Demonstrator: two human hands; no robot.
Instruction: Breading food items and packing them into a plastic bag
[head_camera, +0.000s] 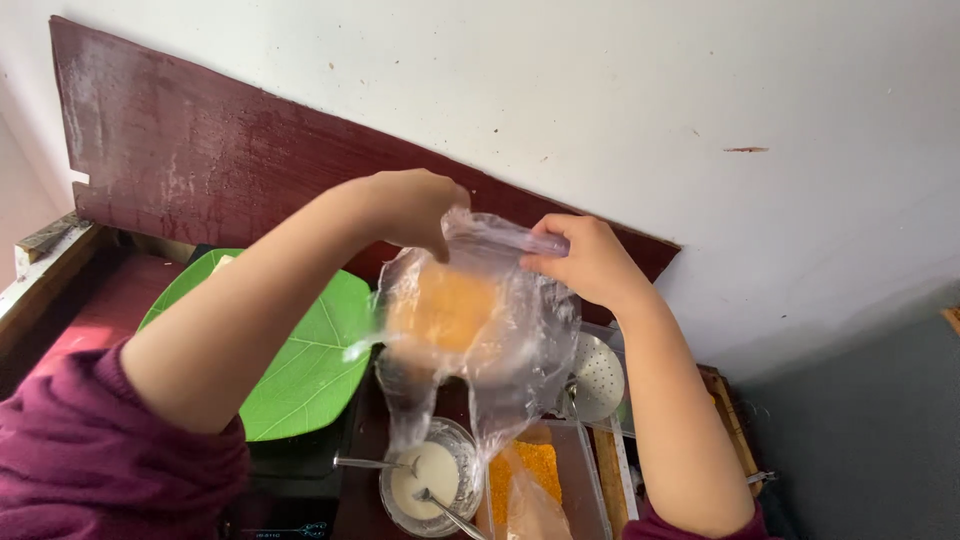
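Note:
Both my hands hold a clear plastic bag up in front of the wall. My left hand grips the bag's top edge on the left, and my right hand pinches the top on the right. Inside the bag sits an orange-yellow slab, blurred through the plastic. The bag's lower end hangs down over a glass bowl of white liquid with a spoon in it and a clear tray of orange crumbs.
A green leaf-shaped plate lies at the left on a dark counter. A white perforated ladle rests behind the tray. A dark red board leans on the white wall. A wooden edge runs at right.

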